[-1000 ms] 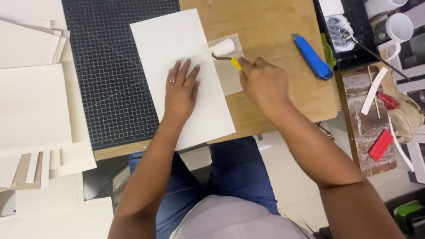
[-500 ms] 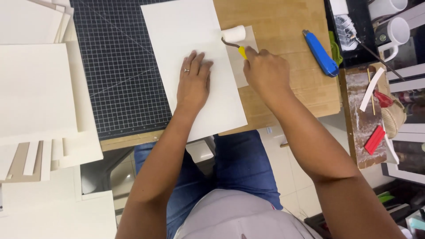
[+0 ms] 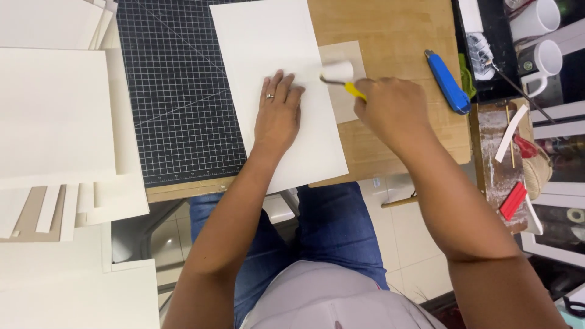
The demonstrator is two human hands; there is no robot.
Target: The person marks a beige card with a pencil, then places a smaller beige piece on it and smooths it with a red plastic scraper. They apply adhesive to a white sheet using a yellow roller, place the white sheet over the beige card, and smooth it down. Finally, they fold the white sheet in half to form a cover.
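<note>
Fingers of the left hand [image 3: 278, 113] lie spread flat on the large white paper sheet [image 3: 277, 73]; beside it, the right hand [image 3: 393, 109] grips a yellow-handled small white roller [image 3: 340, 72] at the sheet's right edge.

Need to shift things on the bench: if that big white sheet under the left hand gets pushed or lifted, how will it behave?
The white sheet lies flat, overhanging the table's front edge without drooping, so it is probably stiffish card. Likely light: it may slide once the left hand lifts. Lifted by one corner, it could flex.
</note>
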